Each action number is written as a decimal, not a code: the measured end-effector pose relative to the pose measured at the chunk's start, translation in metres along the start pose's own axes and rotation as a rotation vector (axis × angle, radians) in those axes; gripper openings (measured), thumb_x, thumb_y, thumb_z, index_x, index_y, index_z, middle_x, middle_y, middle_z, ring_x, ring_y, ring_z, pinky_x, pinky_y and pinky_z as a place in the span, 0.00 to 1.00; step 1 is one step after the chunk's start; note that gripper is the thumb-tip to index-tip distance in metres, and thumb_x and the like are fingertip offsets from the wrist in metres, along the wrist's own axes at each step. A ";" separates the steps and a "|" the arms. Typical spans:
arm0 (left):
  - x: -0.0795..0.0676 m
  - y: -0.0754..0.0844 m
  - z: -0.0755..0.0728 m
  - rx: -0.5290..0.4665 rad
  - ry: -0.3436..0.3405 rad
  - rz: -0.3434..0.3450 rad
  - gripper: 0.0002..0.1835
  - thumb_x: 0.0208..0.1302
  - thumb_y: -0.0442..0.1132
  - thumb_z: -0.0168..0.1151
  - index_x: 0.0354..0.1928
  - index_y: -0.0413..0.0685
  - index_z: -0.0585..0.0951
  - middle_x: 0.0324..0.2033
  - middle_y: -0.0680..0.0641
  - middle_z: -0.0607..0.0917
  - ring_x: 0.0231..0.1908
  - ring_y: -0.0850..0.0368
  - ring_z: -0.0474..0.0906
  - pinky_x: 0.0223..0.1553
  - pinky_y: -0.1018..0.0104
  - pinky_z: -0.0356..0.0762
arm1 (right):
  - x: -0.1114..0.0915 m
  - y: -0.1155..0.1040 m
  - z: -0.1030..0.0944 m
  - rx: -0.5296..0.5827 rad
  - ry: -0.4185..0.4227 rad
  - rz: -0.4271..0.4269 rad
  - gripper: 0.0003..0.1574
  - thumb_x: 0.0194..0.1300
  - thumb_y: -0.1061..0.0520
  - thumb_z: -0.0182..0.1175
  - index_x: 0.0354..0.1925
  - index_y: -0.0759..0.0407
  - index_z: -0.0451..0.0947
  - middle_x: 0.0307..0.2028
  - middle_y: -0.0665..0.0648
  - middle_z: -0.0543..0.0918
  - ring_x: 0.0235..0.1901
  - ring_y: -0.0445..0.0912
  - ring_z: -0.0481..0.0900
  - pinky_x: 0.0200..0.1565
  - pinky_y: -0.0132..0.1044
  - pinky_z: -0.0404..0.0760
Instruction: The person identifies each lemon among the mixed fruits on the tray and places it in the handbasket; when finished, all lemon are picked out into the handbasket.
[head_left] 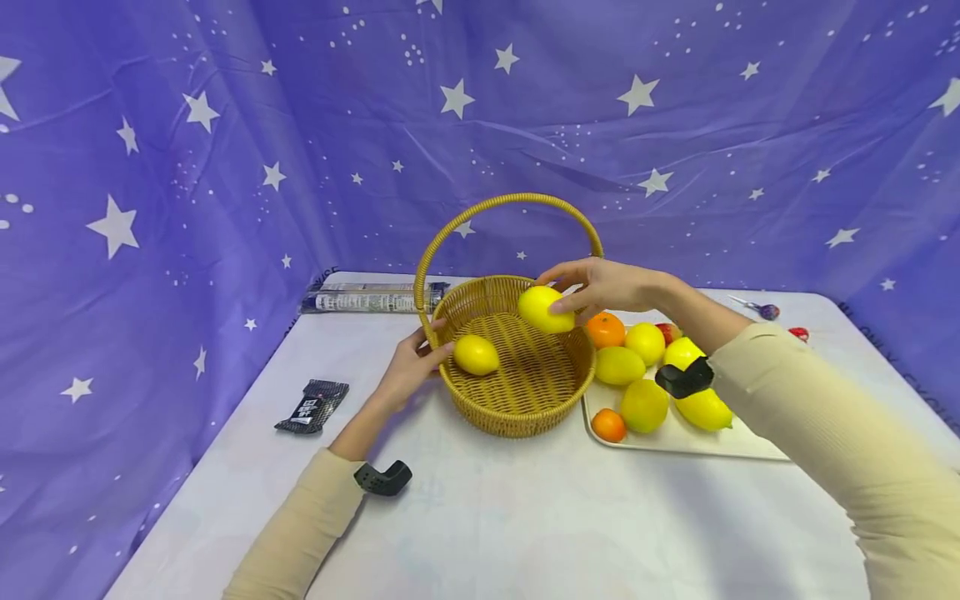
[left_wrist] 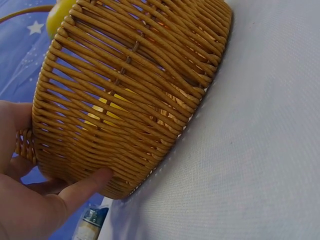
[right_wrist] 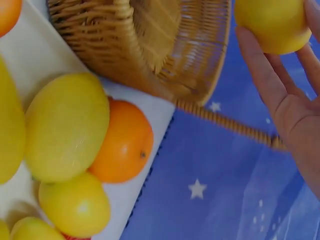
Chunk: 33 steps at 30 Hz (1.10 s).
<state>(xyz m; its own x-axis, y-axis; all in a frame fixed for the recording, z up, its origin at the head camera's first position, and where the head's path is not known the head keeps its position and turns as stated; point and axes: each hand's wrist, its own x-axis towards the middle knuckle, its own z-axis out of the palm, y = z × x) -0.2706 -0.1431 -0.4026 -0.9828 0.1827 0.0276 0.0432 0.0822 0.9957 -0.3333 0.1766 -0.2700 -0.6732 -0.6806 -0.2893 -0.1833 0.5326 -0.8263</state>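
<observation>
A round wicker basket [head_left: 517, 425] with a tall arched handle stands on the table. My left hand [head_left: 408, 367] grips its left side near the foot of the handle; in the left wrist view, the fingers [left_wrist: 82, 190] lie against the woven wall [left_wrist: 125, 100]. Inside the basket, at the left, rests one lemon [head_left: 476, 355]. Over the basket's right rim, my right hand [head_left: 607, 286] holds another lemon [head_left: 546, 309], pinched between thumb and fingers. The right wrist view shows this lemon [right_wrist: 272, 22] raised above the rim, partly cut off by the frame.
Right of the basket, a white tray [head_left: 705, 446] bears several lemons, an orange [head_left: 606, 330] and a small orange fruit [head_left: 608, 425]. A black packet [head_left: 313, 407] lies at left, clear packaging [head_left: 367, 298] behind. A lollipop [head_left: 767, 311] lies at back right.
</observation>
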 end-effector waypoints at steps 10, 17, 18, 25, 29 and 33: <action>0.000 -0.002 0.000 -0.002 0.002 0.004 0.31 0.72 0.36 0.56 0.73 0.41 0.59 0.67 0.32 0.64 0.60 0.38 0.70 0.50 0.50 0.80 | 0.055 -0.019 0.044 -0.066 -0.114 0.110 0.35 0.65 0.54 0.65 0.67 0.54 0.67 0.64 0.64 0.67 0.60 0.55 0.70 0.49 0.45 0.82; 0.001 -0.001 0.000 0.013 0.008 0.007 0.32 0.72 0.36 0.56 0.73 0.41 0.58 0.67 0.33 0.64 0.60 0.39 0.71 0.49 0.51 0.81 | 0.075 -0.021 0.072 -0.090 -0.192 0.138 0.34 0.64 0.55 0.66 0.66 0.52 0.69 0.62 0.64 0.68 0.54 0.53 0.75 0.50 0.50 0.81; 0.001 -0.001 0.000 0.018 0.008 0.008 0.32 0.72 0.36 0.56 0.73 0.41 0.58 0.67 0.33 0.64 0.59 0.39 0.71 0.49 0.52 0.81 | 0.077 -0.021 0.074 -0.096 -0.194 0.131 0.34 0.64 0.55 0.66 0.66 0.53 0.69 0.62 0.64 0.68 0.53 0.52 0.76 0.50 0.51 0.81; 0.001 0.000 0.001 0.025 0.010 0.010 0.31 0.72 0.37 0.56 0.73 0.41 0.59 0.65 0.35 0.67 0.57 0.40 0.73 0.46 0.54 0.82 | 0.088 -0.018 0.089 -0.147 -0.122 0.078 0.33 0.63 0.56 0.67 0.65 0.53 0.71 0.59 0.64 0.72 0.50 0.51 0.78 0.48 0.49 0.82; 0.001 0.000 0.001 0.023 0.011 0.005 0.31 0.72 0.37 0.56 0.73 0.42 0.59 0.65 0.34 0.68 0.58 0.41 0.73 0.45 0.57 0.83 | 0.092 -0.016 0.098 -0.140 -0.086 0.083 0.33 0.62 0.58 0.67 0.65 0.55 0.71 0.59 0.65 0.72 0.52 0.53 0.76 0.47 0.48 0.83; 0.000 0.000 0.001 0.018 0.007 0.006 0.32 0.72 0.37 0.56 0.73 0.41 0.59 0.66 0.33 0.66 0.58 0.40 0.73 0.44 0.59 0.83 | 0.096 -0.012 0.105 -0.155 -0.069 0.115 0.33 0.62 0.58 0.68 0.64 0.55 0.72 0.59 0.64 0.72 0.52 0.52 0.76 0.45 0.44 0.84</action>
<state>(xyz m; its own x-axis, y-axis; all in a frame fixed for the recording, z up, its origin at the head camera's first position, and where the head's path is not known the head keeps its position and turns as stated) -0.2703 -0.1425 -0.4023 -0.9837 0.1765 0.0339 0.0520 0.0989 0.9937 -0.3205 0.0524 -0.3387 -0.6463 -0.6406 -0.4146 -0.2192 0.6763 -0.7032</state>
